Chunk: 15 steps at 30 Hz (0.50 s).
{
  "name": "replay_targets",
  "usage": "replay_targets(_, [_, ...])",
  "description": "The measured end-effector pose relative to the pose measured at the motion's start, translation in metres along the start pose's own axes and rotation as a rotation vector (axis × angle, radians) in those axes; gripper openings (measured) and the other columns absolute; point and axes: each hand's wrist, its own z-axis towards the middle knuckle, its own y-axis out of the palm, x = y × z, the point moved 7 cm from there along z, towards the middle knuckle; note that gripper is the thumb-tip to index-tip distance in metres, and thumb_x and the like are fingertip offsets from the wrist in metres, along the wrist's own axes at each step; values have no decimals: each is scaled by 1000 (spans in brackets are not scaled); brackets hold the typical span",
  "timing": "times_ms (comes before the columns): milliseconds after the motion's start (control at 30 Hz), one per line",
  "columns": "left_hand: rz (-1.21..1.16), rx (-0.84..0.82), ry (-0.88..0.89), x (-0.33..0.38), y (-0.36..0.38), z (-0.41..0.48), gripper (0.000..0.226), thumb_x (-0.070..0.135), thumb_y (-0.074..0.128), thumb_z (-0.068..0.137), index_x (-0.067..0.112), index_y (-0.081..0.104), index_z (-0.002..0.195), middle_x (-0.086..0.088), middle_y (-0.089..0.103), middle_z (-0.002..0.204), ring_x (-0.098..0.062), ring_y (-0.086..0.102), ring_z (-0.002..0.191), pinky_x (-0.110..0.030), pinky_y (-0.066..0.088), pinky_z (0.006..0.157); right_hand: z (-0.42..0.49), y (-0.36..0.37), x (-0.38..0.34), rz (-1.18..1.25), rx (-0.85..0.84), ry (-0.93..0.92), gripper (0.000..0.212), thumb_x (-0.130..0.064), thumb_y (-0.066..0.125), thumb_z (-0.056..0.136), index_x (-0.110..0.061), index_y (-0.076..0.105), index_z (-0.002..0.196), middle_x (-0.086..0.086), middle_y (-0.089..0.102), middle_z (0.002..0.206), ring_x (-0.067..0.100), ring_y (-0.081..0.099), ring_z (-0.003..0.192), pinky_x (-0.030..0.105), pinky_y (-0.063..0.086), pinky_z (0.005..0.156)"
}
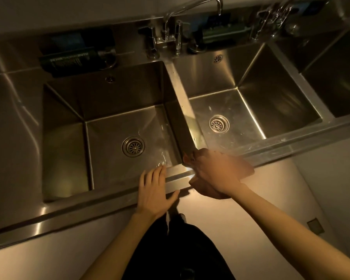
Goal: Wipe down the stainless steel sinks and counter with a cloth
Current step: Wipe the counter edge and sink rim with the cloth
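A brownish cloth (246,167) lies bunched over the front rim of the steel counter, where the divider (180,93) between two sinks meets it. My right hand (216,172) presses down on the cloth and grips it. My left hand (155,190) rests flat and open on the front rim (176,178), fingers reaching over the left sink's edge. The left sink (109,138) and the middle sink (247,110) both look wet, each with a round drain.
A third sink (335,77) sits at the far right. Two faucets (170,27) rise from the back ledge, with dark sponge holders (69,57) beside them. A flat drainboard (12,118) extends left. Pale floor and my dark trousers (178,249) are below.
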Motion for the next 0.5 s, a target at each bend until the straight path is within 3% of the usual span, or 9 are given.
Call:
replay_targets(167, [-12,17,20,22,4,12,79,64,47,78,7,50,132,-9,57,129,-26,54,117,-46,35,105,32,-11,4,109,55,39,36,-39,51,91,-15,52,117,15,49,118,34,50,98,41,42,79])
replay_targets(367, [-31,-35,25,23,8,14,80,67,38,83,11,41,140,-4,47,140,-22,44,128,-42,23,112,118,-28,-8,86,71,264,46,-47,47,92,-15,45,125,15,38,131,35,39,116,49,39,90])
replay_targets(500, [-82,-14,43,24,4,15,76,64,38,81,10,51,133,-4,55,132,-22,53,119,-43,35,106,88,-16,-8,17,17,84,75,-69,46,81,-29,31,142,12,31,144,35,32,127,53,36,95])
